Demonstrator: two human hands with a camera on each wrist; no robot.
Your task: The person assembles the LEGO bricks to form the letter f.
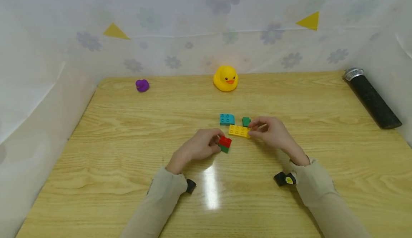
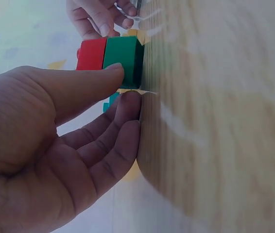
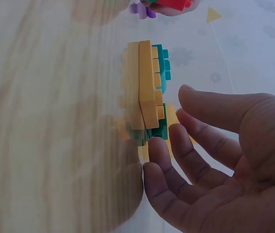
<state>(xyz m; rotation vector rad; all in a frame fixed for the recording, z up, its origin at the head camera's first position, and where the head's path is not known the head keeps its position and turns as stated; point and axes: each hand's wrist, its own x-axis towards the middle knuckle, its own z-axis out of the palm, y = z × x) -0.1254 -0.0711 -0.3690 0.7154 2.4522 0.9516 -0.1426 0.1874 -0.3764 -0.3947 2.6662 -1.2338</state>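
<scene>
My left hand (image 1: 202, 144) pinches a red brick (image 1: 225, 141) stacked on a green brick (image 1: 224, 148). In the left wrist view, the thumb lies against the green brick (image 2: 120, 53). A flat yellow brick (image 1: 239, 131) lies just beyond, its studs facing up. My right hand (image 1: 269, 132) is at the yellow brick's right end, thumb and fingers spread apart. The right wrist view shows a gap between that thumb and the yellow brick (image 3: 148, 82). Behind the yellow brick sit a blue brick (image 1: 226, 119) and a small green brick (image 1: 246, 121), partly hidden in the right wrist view.
A yellow rubber duck (image 1: 225, 78) stands at the table's back edge, with a small purple duck (image 1: 142, 85) farther left. A black microphone (image 1: 371, 98) lies along the right side. White patterned cloth (image 1: 180, 52) rises behind the wooden table (image 1: 128, 130).
</scene>
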